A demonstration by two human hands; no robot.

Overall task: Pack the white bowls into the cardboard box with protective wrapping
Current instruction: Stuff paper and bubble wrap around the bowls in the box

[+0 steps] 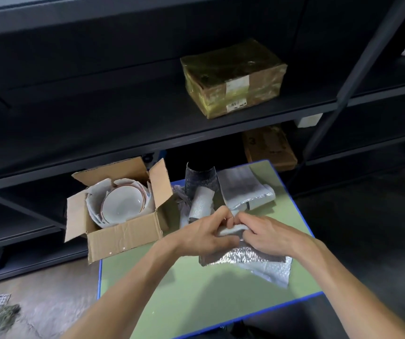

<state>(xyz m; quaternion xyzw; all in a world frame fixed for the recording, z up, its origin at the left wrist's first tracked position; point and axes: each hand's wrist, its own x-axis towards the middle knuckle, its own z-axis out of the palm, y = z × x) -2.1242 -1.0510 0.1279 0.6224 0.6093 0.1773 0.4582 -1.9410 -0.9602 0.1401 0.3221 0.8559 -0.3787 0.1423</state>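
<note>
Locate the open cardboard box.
Head view, left of centre: cardboard box on the far left corner of the green table, overhanging its edge, beside the left hand, white bowls inside.

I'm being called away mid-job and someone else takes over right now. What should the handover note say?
Both hands busy: left hand and right hand grip the folded foil-backed wrapping sheet over the green table.
Open cardboard box at the table's left edge; white bowls stacked inside, tilted, padding around them.
More wrap pieces lie behind the hands.
Done: bowls in the box, padded.
Left: probably lay the held sheet over the bowls, then close the flaps.
</note>
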